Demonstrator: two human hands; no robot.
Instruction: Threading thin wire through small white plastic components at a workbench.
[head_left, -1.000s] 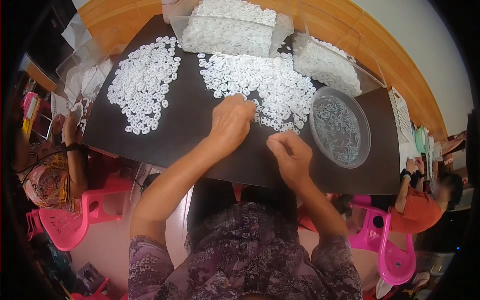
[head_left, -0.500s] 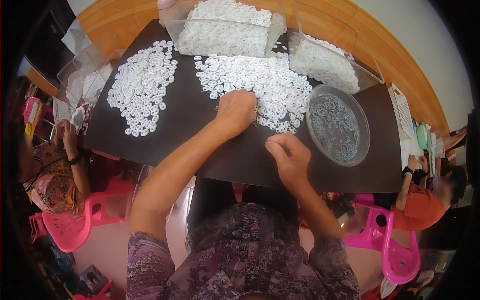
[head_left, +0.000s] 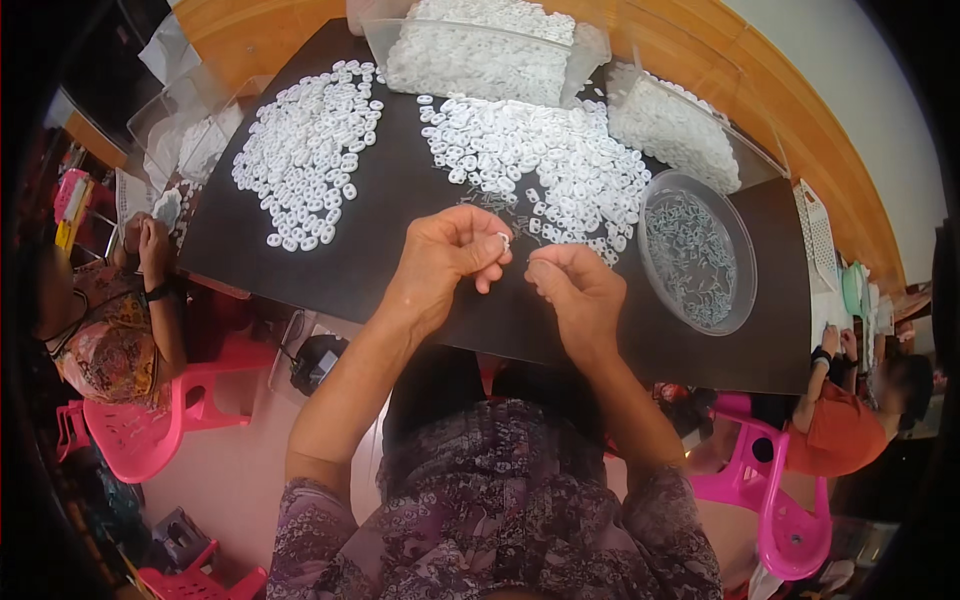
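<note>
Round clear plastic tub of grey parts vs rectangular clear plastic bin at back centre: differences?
Shape: clear plastic tub is round; clear plastic bin is boxy.
Contents: tub holds thin grey parts; bin holds white plastic pieces.
Fill: tub's parts lie shallow; bin's pieces are piled deep.
Shared: see-through walls, same dark table.

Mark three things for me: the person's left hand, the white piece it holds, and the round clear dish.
Left hand (head_left: 436, 260): head view, on the middle of the hand.
White piece (head_left: 505, 241): head view, on its exposed part.
Round clear dish (head_left: 747, 265): head view, on its right-hand wall.
</note>
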